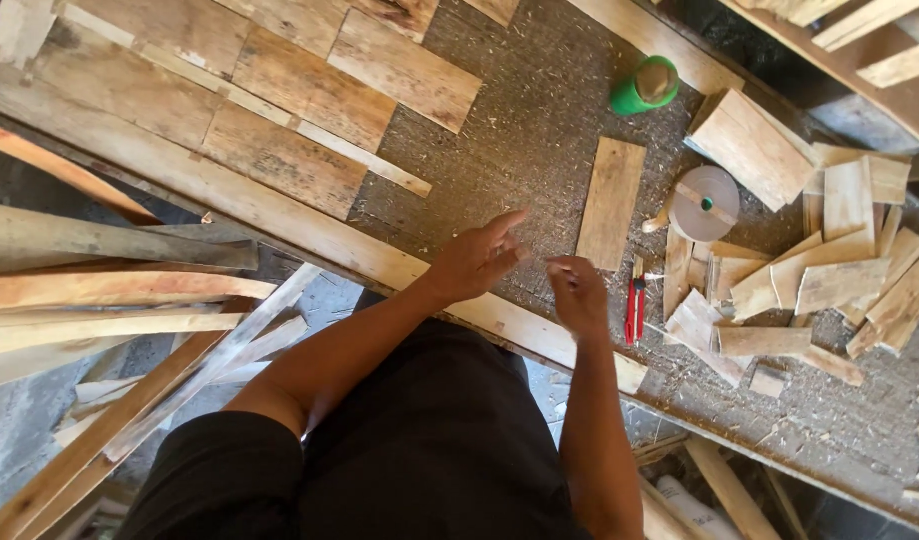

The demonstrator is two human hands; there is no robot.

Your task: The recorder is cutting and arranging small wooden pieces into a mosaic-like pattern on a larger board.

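My left hand [476, 260] hovers over the sawdust-covered workbench [519, 130], fingers spread apart and pointing right, holding nothing I can see. My right hand [579, 292] is close beside it, fingers curled, pinching what looks like a tiny thin sliver near its fingertips; too small to tell for sure. A flat wooden slat [611, 202] lies just beyond both hands. A red utility knife [634, 305] rests on the bench right of my right hand.
A green cylinder [643, 86] stands at the back. A grey round disc [705, 203] sits by a heap of wood offcuts [829, 270] on the right. Long planks [109, 300] are stacked left, below the bench edge [309, 235].
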